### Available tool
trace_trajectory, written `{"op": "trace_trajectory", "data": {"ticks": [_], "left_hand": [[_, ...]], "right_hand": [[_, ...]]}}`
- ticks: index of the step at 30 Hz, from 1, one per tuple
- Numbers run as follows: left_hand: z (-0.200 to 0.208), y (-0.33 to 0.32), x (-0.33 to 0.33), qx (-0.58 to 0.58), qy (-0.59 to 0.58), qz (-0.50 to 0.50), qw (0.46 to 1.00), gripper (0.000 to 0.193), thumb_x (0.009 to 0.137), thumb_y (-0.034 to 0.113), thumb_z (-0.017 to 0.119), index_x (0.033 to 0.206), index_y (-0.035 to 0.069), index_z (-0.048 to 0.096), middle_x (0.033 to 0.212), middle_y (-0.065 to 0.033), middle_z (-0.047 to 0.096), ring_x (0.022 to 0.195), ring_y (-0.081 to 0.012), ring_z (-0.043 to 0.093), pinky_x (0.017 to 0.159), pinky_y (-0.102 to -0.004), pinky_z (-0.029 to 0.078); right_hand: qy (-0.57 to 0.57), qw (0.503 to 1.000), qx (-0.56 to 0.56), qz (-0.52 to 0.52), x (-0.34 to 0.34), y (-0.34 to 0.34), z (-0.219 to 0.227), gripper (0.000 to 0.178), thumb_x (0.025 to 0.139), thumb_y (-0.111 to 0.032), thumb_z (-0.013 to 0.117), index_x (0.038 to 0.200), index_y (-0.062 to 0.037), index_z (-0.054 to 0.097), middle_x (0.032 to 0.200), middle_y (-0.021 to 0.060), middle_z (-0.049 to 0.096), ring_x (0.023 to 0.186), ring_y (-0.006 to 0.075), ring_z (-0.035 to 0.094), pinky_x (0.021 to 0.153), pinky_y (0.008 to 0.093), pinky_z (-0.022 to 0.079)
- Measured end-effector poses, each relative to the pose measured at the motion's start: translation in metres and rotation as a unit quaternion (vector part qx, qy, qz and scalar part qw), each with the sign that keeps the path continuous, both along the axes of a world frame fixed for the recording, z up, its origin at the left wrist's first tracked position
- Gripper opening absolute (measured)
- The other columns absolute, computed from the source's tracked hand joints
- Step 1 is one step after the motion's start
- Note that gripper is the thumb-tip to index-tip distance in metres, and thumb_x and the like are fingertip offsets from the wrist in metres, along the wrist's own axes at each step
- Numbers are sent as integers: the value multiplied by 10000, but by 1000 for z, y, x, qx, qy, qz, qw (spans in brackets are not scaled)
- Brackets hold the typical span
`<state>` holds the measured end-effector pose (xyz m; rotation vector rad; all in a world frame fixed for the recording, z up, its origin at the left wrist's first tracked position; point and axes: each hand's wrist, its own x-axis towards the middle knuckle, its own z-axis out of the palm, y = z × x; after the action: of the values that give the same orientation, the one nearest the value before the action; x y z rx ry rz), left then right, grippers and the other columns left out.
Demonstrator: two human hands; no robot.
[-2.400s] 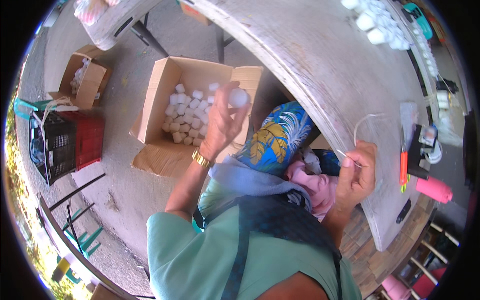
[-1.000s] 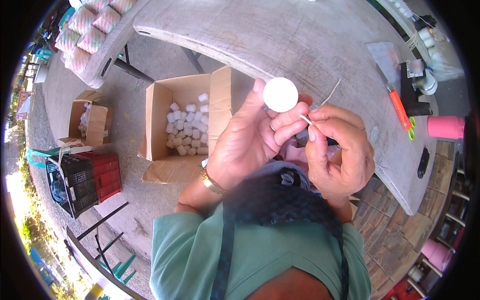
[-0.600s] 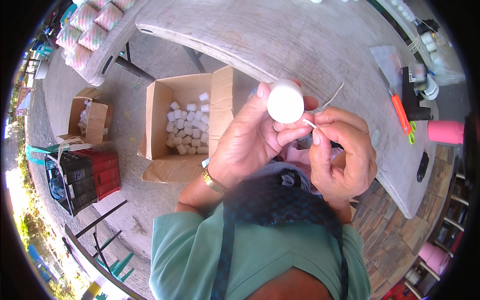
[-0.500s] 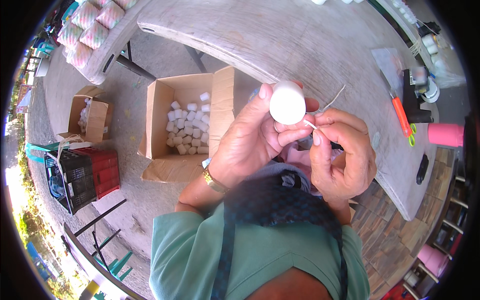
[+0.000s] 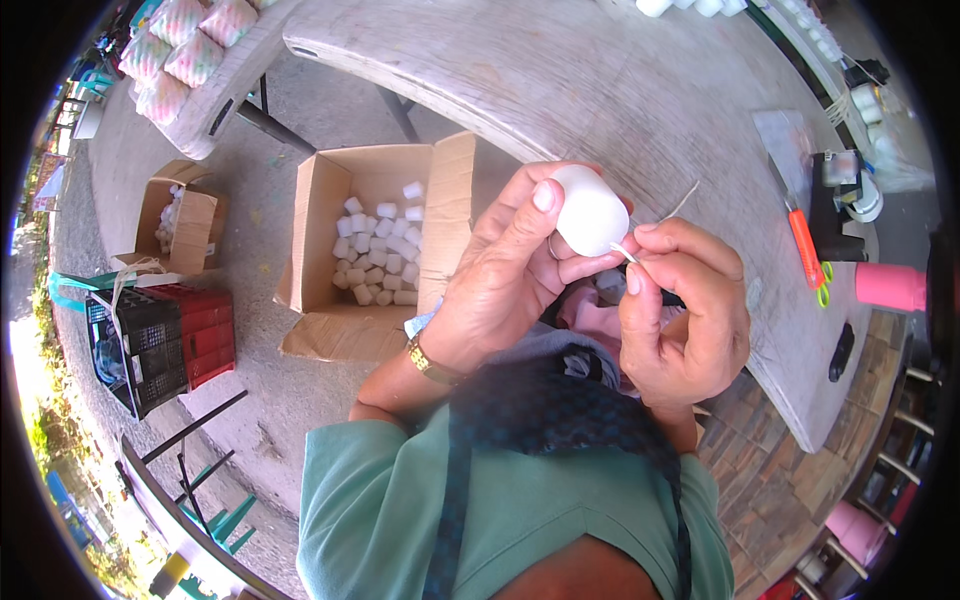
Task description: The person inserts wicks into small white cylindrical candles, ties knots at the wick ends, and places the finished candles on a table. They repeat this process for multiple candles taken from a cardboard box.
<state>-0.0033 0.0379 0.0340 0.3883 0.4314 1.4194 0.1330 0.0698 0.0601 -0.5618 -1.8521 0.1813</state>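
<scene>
Head view, from left: a red and black crate stands on the floor, then an open cardboard box of small white pieces just beside the tabletop's near edge. Above that edge, the left hand has its fingers closed around a white candle. Touching it, the right hand pinches a thin wick at the candle's base. Orange-handled scissors lie toward the tabletop's right edge.

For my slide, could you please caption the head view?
Left hand holds a white candle while right hand pinches its wick.
</scene>
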Motion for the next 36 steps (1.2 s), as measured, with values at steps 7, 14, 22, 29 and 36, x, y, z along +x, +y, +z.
{"op": "trace_trajectory", "data": {"ticks": [7,14,22,29,36], "left_hand": [[3,0,2,-13,59,24,998,494,959,439,483,1266,54,454,1175,-152,573,1068,-221,589,894,-350,529],[-1,1,4,21,16,43,999,347,966,286,538,1224,68,461,1119,-87,572,1048,-177,592,925,-349,506],[-4,-1,4,7,94,87,992,439,945,349,557,1257,58,455,1191,-171,576,1080,-217,579,930,-364,490],[-14,5,3,44,129,126,983,462,925,340,585,1255,41,460,1160,-189,575,1074,-266,577,922,-395,491],[-27,11,2,35,128,176,975,366,946,257,566,1205,8,499,1106,-181,590,1038,-265,603,926,-450,519]], "right_hand": [[-12,1000,26,-1,-3,5,-1,76,842,-17,650,888,28,609,862,133,631,673,200,613,539,273,501],[-52,998,33,-19,0,6,-1,79,830,-9,650,880,31,604,851,129,621,685,218,610,541,286,499],[-77,997,5,-10,0,4,0,69,827,0,643,877,21,600,857,128,614,679,236,609,550,298,503],[-89,991,-94,-30,9,7,0,131,730,68,687,826,6,622,884,140,627,687,217,616,571,298,497],[-193,968,-87,-133,56,27,-30,171,667,-2,693,806,-47,604,909,62,592,817,258,567,667,361,465]]}}
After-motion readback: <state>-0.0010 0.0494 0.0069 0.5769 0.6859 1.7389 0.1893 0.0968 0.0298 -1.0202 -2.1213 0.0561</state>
